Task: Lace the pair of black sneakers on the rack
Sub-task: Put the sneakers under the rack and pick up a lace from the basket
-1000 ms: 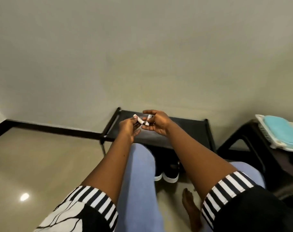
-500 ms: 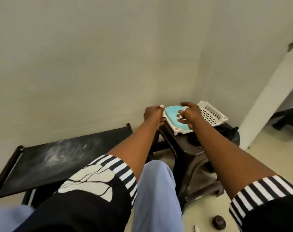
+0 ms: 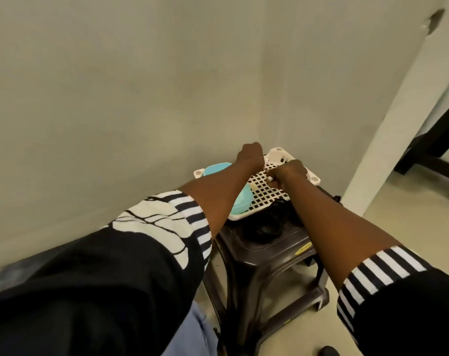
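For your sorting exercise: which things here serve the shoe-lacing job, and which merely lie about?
Job:
left hand
right hand
small white lace piece at the right fingers

Lying about:
white perforated plastic basket
turquoise plastic lid
dark brown plastic stool

Small white lace end (image 3: pixel 270 178), pinched by right hand (image 3: pixel 290 173), over white tray (image 3: pixel 278 150)

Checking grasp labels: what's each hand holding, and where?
Right hand: small white piece pinched at fingertips, identity unclear. Left hand: closed over the white tray, contents hidden.

Dim, even indoor light, soft shadows, slight motion blur, and wide-angle bending at the edges.
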